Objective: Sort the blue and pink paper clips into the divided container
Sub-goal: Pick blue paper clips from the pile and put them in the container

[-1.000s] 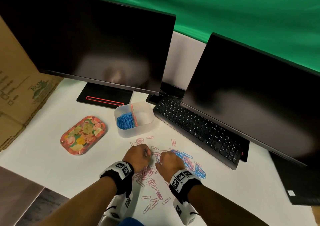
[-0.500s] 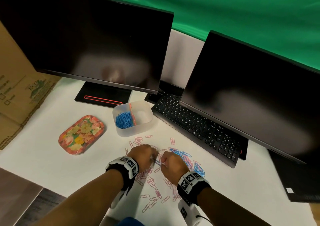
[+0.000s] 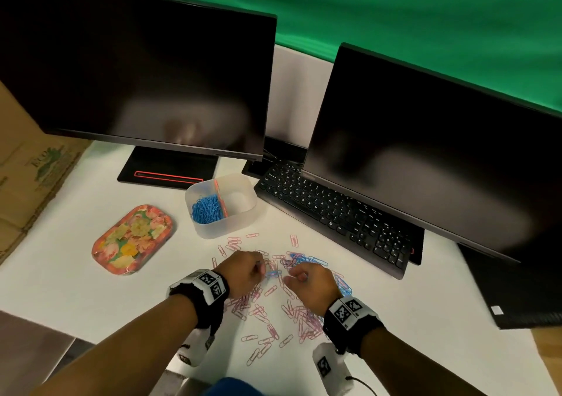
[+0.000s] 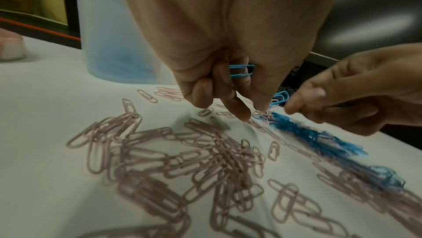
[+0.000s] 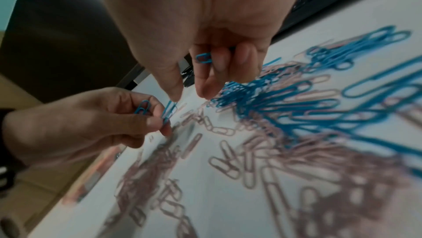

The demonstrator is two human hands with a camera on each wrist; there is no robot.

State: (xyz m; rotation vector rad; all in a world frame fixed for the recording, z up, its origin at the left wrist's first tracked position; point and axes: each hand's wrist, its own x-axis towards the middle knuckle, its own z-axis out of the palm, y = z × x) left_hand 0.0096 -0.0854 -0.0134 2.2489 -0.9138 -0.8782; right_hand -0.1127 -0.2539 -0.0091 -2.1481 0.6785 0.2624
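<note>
While blue clips are pinched in both hands, left and right, which have drawn slightly apart, more blues are evidently being gathered from the bench for the container.

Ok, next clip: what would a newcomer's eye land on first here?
Probably the pink paper clips and blue paper clips scattered on the white table, where the left hand and right hand each hold blue ones. Beyond them, the divided container has blue clips in its left compartment only, beneath two dark monitors.
</note>
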